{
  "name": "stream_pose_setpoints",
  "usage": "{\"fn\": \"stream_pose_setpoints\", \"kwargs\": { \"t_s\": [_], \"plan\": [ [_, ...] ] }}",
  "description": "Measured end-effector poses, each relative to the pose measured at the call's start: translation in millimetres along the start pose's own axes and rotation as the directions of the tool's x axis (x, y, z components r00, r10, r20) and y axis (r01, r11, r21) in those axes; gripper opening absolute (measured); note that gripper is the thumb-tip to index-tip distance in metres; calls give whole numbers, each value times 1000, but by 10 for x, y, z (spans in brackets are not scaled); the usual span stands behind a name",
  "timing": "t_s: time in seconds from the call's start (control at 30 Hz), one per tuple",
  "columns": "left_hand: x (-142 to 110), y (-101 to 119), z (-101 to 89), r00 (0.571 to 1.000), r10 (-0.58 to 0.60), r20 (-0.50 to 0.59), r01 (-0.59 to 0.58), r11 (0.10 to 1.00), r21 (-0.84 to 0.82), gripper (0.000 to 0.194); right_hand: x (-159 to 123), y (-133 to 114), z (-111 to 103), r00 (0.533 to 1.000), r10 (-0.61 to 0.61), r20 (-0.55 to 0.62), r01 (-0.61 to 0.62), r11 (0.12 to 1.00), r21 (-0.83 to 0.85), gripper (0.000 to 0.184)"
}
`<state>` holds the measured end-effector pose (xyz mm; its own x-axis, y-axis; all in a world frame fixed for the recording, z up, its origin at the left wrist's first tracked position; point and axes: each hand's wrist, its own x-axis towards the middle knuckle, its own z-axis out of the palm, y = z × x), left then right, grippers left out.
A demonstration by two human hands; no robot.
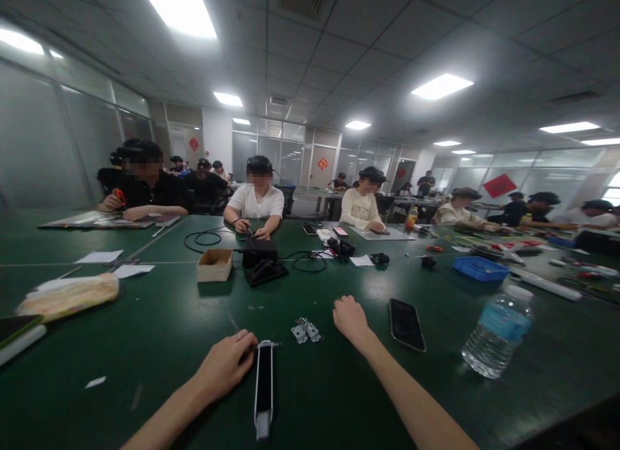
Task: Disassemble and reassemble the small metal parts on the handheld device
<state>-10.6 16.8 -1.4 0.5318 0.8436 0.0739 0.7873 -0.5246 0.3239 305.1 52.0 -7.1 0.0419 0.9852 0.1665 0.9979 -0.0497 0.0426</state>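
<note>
L hand point(227, 363) half-curled at top end of long, narrow black strip w/ white edging point(264, 379), flat on green tabletop point(314, 398); can't tell if it grips. R hand point(351, 317) loosely curled, contents hidden, near small silvery metal pcs point(301, 334). Poss. risks: R hand sweeping inward scatters pcs; L knuckle nudge skews strip.

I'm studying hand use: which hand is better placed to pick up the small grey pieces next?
Right, I'd judge. The right hand is closer to the small grey pieces. The left hand is at the far end of the long black-and-white item, which lies in between.
</note>
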Motion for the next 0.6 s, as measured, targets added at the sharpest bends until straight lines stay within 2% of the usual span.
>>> {"fn": "stream_pose_setpoints", "kwargs": {
  "t_s": [0.27,0.6],
  "plan": [
    [4,37,-43,1000,-9,27,9,1000,3,20,-2,49,-73,1000,9,27,-9,1000,18,26],
    [12,-17,5,1000,11,9,-11,1000,-3,20,27,33,-98,997,-55,50,54,998,18,25]
  ]
}}
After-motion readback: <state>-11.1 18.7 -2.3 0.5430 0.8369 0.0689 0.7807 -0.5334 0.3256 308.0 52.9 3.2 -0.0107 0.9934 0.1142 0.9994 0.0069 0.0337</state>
